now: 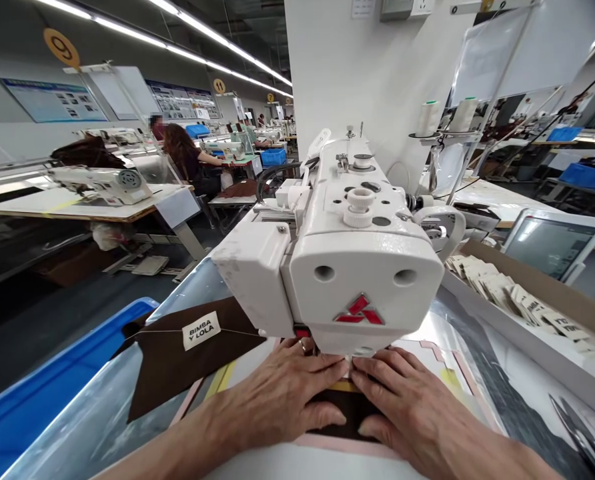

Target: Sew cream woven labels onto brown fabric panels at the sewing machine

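Observation:
Below the head of a white sewing machine (367, 257), both my hands lie on the work surface. My left hand (295, 377) rests flat with its fingers stretched toward the needle area and a ring on one finger. Opposite it, my right hand (402, 387) lies with fingers extended, the fingertips of the two hands nearly meeting. A dark brown fabric piece (347, 415) shows between my thumbs, under the hands. A small pale bit is visible between the fingertips; its kind is unclear. The machine head hides the needle.
Left of the machine lies another brown fabric piece (165, 363) with a white label (201, 331), a thread crossing it. A blue bin (52, 393) stands beside the table. On the right are a box of labels (517, 297), scissors (580, 427) and a screen (552, 247). Other people sit farther back.

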Demonstrator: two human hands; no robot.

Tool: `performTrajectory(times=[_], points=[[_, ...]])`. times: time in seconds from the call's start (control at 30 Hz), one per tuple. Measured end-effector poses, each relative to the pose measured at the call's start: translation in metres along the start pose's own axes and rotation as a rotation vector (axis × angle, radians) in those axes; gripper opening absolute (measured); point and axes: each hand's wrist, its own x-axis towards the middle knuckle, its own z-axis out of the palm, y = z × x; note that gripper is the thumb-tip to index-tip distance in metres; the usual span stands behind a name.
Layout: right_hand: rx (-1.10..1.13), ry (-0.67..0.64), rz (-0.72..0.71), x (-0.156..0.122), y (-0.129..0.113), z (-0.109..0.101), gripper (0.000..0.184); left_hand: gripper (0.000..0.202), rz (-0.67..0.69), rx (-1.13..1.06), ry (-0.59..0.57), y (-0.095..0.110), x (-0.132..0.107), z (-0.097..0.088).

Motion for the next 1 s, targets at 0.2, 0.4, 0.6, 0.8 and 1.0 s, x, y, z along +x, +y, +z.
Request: performTrajectory(times=[0.2,0.4,0.6,0.8,1.0], points=[[0.006,0.047,0.0,0.001,0.001,0.0,0.041,0.053,-0.002,-0.073,-0.025,-0.004,0.004,0.0],[0.036,0.037,0.0,0.0,0.0,-0.002,0.039,0.059,0.046,-0.124,-0.057,-0.009,0.009,0.001],[0.068,-0.035,0.009,0.002,0.002,-0.008,0.039,0.052,0.072,-0.098,-0.026,-0.01,0.008,0.004],[0.061,-0.038,0.01,0.002,0.001,-0.007,0.041,0.06,0.077,-0.014,0.04,-0.013,-0.002,0.005],[0.054,-0.059,0.01,0.004,0.001,-0.01,0.044,0.052,0.063,0.026,0.07,-0.015,-0.005,0.006]])
